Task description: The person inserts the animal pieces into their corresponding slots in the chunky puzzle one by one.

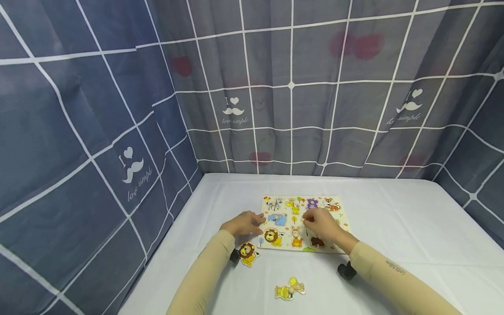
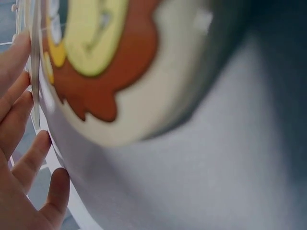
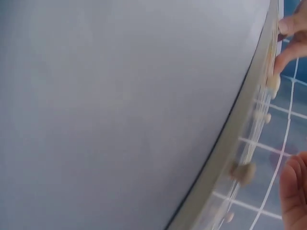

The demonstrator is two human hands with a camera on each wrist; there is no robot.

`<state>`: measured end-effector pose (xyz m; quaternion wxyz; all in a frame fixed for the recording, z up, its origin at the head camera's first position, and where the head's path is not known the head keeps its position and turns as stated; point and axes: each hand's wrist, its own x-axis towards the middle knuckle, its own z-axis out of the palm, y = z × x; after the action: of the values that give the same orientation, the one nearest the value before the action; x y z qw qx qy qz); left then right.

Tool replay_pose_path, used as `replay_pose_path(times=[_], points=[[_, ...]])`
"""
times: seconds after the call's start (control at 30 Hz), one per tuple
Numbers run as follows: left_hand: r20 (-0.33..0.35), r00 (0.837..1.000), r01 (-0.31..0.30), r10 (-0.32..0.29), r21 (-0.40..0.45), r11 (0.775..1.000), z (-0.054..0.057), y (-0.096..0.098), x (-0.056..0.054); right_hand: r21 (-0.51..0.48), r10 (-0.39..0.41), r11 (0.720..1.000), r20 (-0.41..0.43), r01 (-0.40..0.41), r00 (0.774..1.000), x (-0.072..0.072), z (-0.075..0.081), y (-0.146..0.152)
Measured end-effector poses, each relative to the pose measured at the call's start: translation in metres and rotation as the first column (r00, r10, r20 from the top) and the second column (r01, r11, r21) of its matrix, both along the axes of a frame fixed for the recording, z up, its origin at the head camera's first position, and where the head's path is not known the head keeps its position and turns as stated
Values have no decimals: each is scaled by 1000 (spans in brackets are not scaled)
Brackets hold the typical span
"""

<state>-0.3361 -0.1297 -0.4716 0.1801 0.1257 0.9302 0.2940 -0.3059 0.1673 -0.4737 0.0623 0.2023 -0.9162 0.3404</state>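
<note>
A wooden peg puzzle board (image 1: pixel 285 249) printed with animals lies flat on the table. My left hand (image 1: pixel 245 223) rests at its left edge, fingers spread and fingertips touching the board. My right hand (image 1: pixel 320 223) is over the board's middle right, thumb and fingers close together. Whatever may be between those fingertips is hidden. In the right wrist view, part of the right hand (image 3: pixel 293 191) stands beside the board's knobs (image 3: pixel 244 173). A loose lion piece (image 1: pixel 248 253) lies near my left wrist and fills much of the left wrist view.
A yellow animal piece (image 1: pixel 289 289) with a knob lies in front of the board on the white table (image 1: pixel 393 218). Dark blue-grey curtains (image 1: pixel 267 65) with white grid lines stand behind and at the sides. A black wrist-camera mount (image 1: pixel 347 271) sits under the right wrist.
</note>
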Motion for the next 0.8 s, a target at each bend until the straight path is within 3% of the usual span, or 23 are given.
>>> replay_pose_path(times=[0.13, 0.33, 0.53, 0.8], points=[[5, 1000, -9, 9, 11, 1000, 2, 1, -2, 22, 73, 997, 34, -74, 997, 8, 3, -4], [10, 1000, -17, 17, 9, 1000, 0, 1, -1, 31, 217, 975, 103, -221, 971, 16, 3, -4], [7, 1000, -16, 16, 16, 1000, -2, 1, -2, 5, 224, 974, 136, -227, 965, 18, -1, -3], [2, 1000, -13, 13, 2, 1000, 0, 1, 0, -13, 277, 960, 193, -279, 941, 22, -3, -3]])
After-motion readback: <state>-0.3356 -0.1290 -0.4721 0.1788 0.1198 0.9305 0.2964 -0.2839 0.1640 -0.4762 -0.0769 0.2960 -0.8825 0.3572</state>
